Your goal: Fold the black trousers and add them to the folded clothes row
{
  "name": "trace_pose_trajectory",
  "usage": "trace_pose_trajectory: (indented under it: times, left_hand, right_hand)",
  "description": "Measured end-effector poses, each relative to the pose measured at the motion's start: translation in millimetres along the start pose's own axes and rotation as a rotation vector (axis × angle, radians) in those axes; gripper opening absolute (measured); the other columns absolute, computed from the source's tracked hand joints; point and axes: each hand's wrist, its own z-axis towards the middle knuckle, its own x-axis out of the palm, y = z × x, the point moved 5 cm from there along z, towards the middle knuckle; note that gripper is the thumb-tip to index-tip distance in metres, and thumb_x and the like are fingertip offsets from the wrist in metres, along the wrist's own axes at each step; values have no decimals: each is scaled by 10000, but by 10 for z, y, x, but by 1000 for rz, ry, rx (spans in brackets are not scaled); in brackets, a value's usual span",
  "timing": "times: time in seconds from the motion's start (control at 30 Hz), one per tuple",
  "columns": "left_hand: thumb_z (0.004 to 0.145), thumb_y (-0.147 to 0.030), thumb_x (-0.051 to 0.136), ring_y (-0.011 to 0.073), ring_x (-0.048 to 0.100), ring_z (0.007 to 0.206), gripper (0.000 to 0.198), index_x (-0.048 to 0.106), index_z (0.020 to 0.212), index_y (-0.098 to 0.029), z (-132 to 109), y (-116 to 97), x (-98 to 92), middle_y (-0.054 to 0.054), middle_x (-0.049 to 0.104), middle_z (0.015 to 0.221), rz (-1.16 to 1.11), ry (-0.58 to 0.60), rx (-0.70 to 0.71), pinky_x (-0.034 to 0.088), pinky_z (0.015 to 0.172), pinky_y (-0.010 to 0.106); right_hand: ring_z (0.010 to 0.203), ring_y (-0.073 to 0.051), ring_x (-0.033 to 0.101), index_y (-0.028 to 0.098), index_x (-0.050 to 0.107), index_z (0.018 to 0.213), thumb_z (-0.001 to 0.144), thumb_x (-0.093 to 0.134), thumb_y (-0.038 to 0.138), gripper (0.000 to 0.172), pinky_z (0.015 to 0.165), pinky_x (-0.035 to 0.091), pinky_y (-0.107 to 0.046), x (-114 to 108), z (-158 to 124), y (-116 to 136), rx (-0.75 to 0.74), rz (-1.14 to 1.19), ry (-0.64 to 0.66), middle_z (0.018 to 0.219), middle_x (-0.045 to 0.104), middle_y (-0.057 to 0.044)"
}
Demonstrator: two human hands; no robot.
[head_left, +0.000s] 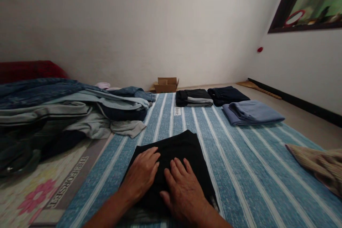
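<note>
Pressing our left hand (140, 174) and right hand (184, 194) flat and open, not gripping, on a folded black garment (181, 146) at the near end of the blue-striped mattress (235, 171), we see a heap of clothes (66, 110) left of the mattress, folded garments (251, 113) on its far end, and a cardboard box (166, 85) just beyond it.

Left hand (140, 174) palm-down, right hand (184, 194) palm-down

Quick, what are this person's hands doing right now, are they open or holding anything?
Left hand: open, lying flat on the black folded cloth, not gripping.
Right hand: open, also flat on the black folded cloth, not gripping.
</note>
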Motion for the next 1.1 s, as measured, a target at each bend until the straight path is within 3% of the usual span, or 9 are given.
trace_pose_trajectory:
  times: [0.1, 0.2, 0.63, 0.9, 1.1]
  left_hand:
    - [839, -264, 380, 251, 453, 1244, 372, 639, 1099, -199, -271, 136, 43, 84, 550, 1301, 9, -58, -75, 371, 1035, 446]
    - [873, -272, 340, 222, 421, 1274, 392, 627, 1130, -201, -392, 175, 84, 60, 530, 1326, -60, -124, -106, 372, 1048, 411]
    - [873, -332, 394, 225, 428, 1270, 375, 625, 1137, -198, -474, 191, 56, 63, 538, 1317, -95, -149, -132, 377, 1049, 390]
    - [769, -521, 493, 281, 397, 1286, 623, 520, 1249, -125, -820, 398, 49, 149, 439, 1390, -191, -136, -458, 353, 1052, 432]
    - [711, -519, 548, 286, 437, 1255, 723, 441, 1298, -111, -908, 433, 27, 161, 488, 1340, -392, -142, -597, 341, 1055, 437]
  right_hand:
    - [1334, -310, 270, 139, 457, 1316, 931, 331, 506, 546, 1095, 193, -518, 30, -9, 0, 4, -16, -15, 1398, 399, -175]
    - [1330, -302, 281, 151, 464, 1316, 935, 325, 505, 538, 1095, 199, -512, 59, -19, 5, 1, -35, -23, 1398, 404, -164]
    - [1332, -338, 261, 235, 356, 1399, 894, 390, 568, 606, 1060, 229, -562, 82, -46, -3, -48, -92, 24, 1437, 333, -172]
    - [1334, -331, 259, 227, 411, 1371, 890, 387, 579, 596, 1070, 223, -547, 59, -55, 8, -30, -93, 42, 1435, 340, -164]
    - [1321, -309, 303, 214, 470, 1324, 873, 482, 510, 540, 1064, 271, -524, 97, -165, 37, -38, -103, -67, 1408, 397, -146]
